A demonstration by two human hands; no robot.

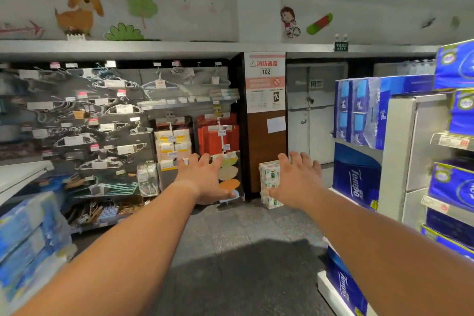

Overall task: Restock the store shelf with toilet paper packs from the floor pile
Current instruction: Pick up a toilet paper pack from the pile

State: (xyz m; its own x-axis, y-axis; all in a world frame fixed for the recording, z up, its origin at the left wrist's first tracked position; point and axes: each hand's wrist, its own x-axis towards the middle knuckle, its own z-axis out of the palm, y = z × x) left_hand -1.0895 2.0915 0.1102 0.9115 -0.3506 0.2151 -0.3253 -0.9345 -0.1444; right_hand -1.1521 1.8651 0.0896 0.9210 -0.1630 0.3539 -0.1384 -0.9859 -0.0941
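The step in hand looks like the reach for the next pack, and it will go best if both arms come down either side of one pack so it is lifted squarely, its soft wrapping gripped at the ends, not pinched in the middle. The left hand [205, 178] is stretched forward with fingers straight and spread, holding nothing; it hangs in the air in front of the hanger display [102, 120] across the aisle. The right hand [295, 179] is likewise open-fingered and empty, and it overlaps a small green-and-white pack [269, 182] standing on the floor [230, 251] by the brown pillar [266, 151]; whether it touches that pack I cannot tell. Blue toilet paper packs [30, 238] lie stacked at the lower left, near the left forearm. The store shelf [400, 151] on the right already carries dark blue packs [356, 182] on several levels.
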